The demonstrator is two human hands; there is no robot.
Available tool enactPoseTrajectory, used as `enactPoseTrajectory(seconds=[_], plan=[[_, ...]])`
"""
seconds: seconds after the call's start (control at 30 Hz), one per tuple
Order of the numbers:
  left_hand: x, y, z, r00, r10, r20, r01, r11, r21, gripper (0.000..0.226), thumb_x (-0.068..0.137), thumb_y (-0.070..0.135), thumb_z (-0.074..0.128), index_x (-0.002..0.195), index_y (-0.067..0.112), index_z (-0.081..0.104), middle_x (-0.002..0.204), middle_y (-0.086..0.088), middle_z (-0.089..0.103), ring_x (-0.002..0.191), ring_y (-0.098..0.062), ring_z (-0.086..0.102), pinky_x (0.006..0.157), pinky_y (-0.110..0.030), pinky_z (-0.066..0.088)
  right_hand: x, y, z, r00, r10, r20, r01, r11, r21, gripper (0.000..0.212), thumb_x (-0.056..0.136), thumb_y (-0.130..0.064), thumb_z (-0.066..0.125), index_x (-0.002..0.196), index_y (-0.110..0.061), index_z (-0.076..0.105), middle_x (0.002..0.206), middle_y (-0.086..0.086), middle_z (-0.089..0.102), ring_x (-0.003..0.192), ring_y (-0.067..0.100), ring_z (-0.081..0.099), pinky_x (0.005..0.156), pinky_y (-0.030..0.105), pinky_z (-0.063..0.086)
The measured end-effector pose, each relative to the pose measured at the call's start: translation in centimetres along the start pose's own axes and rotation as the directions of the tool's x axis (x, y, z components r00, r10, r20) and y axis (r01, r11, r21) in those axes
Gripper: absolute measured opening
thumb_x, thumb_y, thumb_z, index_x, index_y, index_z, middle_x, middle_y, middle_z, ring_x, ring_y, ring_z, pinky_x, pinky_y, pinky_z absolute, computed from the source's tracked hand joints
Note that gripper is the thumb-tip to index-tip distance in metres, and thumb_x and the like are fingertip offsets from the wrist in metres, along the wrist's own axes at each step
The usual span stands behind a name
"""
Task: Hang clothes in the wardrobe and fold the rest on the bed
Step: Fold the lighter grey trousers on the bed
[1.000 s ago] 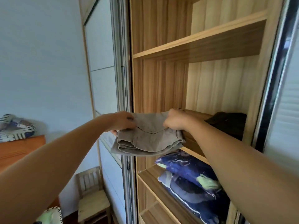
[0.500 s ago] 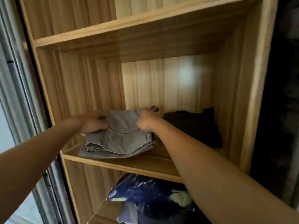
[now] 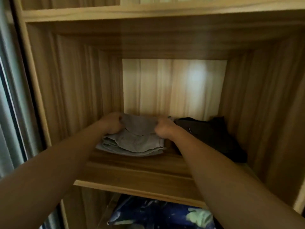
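Wooden wardrobe shelf (image 3: pixel 132 169): both arms outstretched, left hand (image 3: pixel 111 124) and right hand (image 3: pixel 163 129) gripping folded grey garment (image 3: pixel 133 141).

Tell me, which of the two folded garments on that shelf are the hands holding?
The grey garment, on the left. The left hand and right hand both grip its top layer; the dark garment lies beside it on the right, not held.

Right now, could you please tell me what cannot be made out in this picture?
Head view:
1. Dark garment: dim, partly behind the right forearm; type unclear.
2. Blue patterned fabric: cut by bottom edge and shelf.
3. Left hand, right hand: fingers blurred against the grey folded garment.
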State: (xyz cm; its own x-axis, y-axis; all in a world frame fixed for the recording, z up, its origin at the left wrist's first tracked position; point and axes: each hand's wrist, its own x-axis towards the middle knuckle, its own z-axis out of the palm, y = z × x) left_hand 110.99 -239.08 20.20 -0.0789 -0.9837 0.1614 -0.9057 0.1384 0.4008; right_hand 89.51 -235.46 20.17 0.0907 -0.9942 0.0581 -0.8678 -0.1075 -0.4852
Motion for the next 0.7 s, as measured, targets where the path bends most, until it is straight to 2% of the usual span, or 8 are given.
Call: enactPoseTrajectory(seconds=[0.1,0.17,0.23,0.33,0.37,0.5,0.57,0.7], plan=[[1.3,-1.8,0.8,0.999,-0.031,0.02,0.027,0.977,0.21,0.038,0.102,0.031,0.051,0.135,0.012,0.057,0.138,-0.014,0.056,0.121,-0.03,0.054,0.096,-0.034,0.047,2.1,0.1,1.8,0.991,0.015,0.131,0.003,0.99,-0.138,0.049,0.101,-0.038,0.057,0.139,-0.008,0.053,0.144,0.01,0.054,0.121,0.025,0.057,0.101,0.034,0.048],[1.3,-2.6,1.3,0.983,-0.048,0.178,0.0,0.967,0.256,0.041,0.1,0.033,0.053,0.135,0.012,0.055,0.134,-0.01,0.058,0.112,-0.023,0.057,0.095,-0.034,0.049,1.9,-0.3,2.7,0.971,0.031,0.238,0.023,0.975,-0.223,0.078,0.093,-0.061,0.058,0.151,-0.012,0.041,0.152,0.004,0.045,0.132,0.024,0.049,0.106,0.035,0.042],[0.4,-2.6,1.2,0.928,-0.075,0.366,-0.025,0.965,0.26,0.061,0.088,0.041,0.061,0.142,0.016,0.05,0.137,-0.005,0.056,0.114,-0.021,0.057,0.1,-0.035,0.048,1.5,-0.5,3.3,0.936,0.025,0.351,0.072,0.962,-0.262,0.103,0.082,-0.077,0.059,0.159,-0.016,0.028,0.162,0.002,0.032,0.144,0.025,0.037,0.115,0.039,0.034],[-0.5,-2.1,0.8,0.846,-0.152,0.51,-0.075,0.915,0.396,0.084,0.082,0.037,0.071,0.154,0.018,0.034,0.152,-0.005,0.041,0.133,-0.028,0.046,0.109,-0.043,0.043,1.2,-0.7,4.2,0.916,0.021,0.402,0.126,0.934,-0.336,0.102,0.084,-0.065,0.068,0.161,-0.022,0.018,0.164,0.001,0.028,0.145,0.025,0.036,0.117,0.039,0.034],[-0.7,-2.0,1.1,0.85,-0.163,0.501,-0.094,0.889,0.449,0.085,0.085,0.031,0.072,0.156,0.017,0.029,0.155,-0.008,0.037,0.136,-0.03,0.043,0.11,-0.044,0.042,1.2,-0.6,4.6,0.925,0.009,0.379,0.143,0.918,-0.37,0.097,0.088,-0.058,0.068,0.162,-0.022,0.017,0.164,0.002,0.029,0.144,0.026,0.038,0.116,0.039,0.035],[-0.2,-2.4,3.8,0.902,-0.132,0.411,-0.137,0.815,0.563,0.065,0.095,0.019,0.059,0.153,0.014,0.031,0.146,-0.013,0.049,0.124,-0.031,0.055,0.1,-0.039,0.049,2.2,-0.7,5.5,0.941,-0.048,0.335,0.184,0.902,-0.389,0.079,0.095,-0.045,0.059,0.161,-0.022,0.021,0.16,0.006,0.036,0.138,0.027,0.044,0.113,0.037,0.039],[0.8,-3.4,4.7,0.913,-0.132,0.385,-0.124,0.811,0.572,0.072,0.097,0.017,0.055,0.158,0.014,0.017,0.153,-0.015,0.041,0.131,-0.033,0.05,0.105,-0.04,0.046,3.2,-0.6,5.8,0.943,-0.055,0.328,0.187,0.903,-0.387,0.076,0.097,-0.046,0.055,0.161,-0.022,0.021,0.161,0.007,0.035,0.141,0.028,0.042,0.115,0.038,0.036],[2.8,-4.6,5.7,0.93,-0.121,0.348,-0.092,0.84,0.536,0.083,0.101,0.014,0.049,0.159,0.02,-0.01,0.165,-0.016,0.012,0.146,-0.037,0.028,0.118,-0.045,0.032,5.4,-0.3,6.4,0.949,-0.054,0.309,0.174,0.911,-0.373,0.072,0.103,-0.048,0.043,0.162,-0.021,0.013,0.166,0.011,0.022,0.149,0.03,0.029,0.12,0.037,0.025]])
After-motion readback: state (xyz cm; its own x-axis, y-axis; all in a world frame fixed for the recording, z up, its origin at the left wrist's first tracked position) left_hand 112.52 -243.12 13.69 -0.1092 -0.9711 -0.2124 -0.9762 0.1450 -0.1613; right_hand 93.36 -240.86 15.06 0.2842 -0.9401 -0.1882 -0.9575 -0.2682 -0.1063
